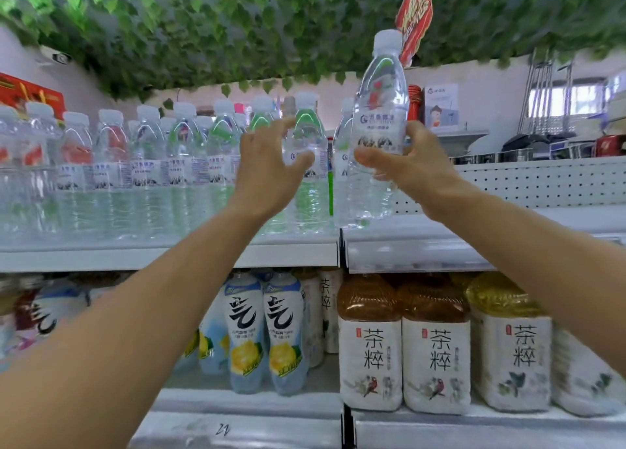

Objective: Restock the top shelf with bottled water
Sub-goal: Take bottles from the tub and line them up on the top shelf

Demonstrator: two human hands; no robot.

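My right hand [411, 167] grips a clear water bottle [381, 110] with a white cap, lifted above the top shelf [169, 252] near the shelf joint. My left hand [267, 164] is raised in front of the shelved water bottles [111, 164], fingers spread and relaxed around a standing bottle [306, 137] without closing on it. Rows of several white-capped water bottles fill the left section of the top shelf. One more bottle [342, 177] stands just behind the held one.
The right section of the top shelf [440, 235] has a bare surface with a perforated back panel [542, 181]. Lemon drinks [249, 333] and tea bottles [371, 343] fill the shelf below. Green leaves [237, 25] and a red sign [415, 12] hang overhead.
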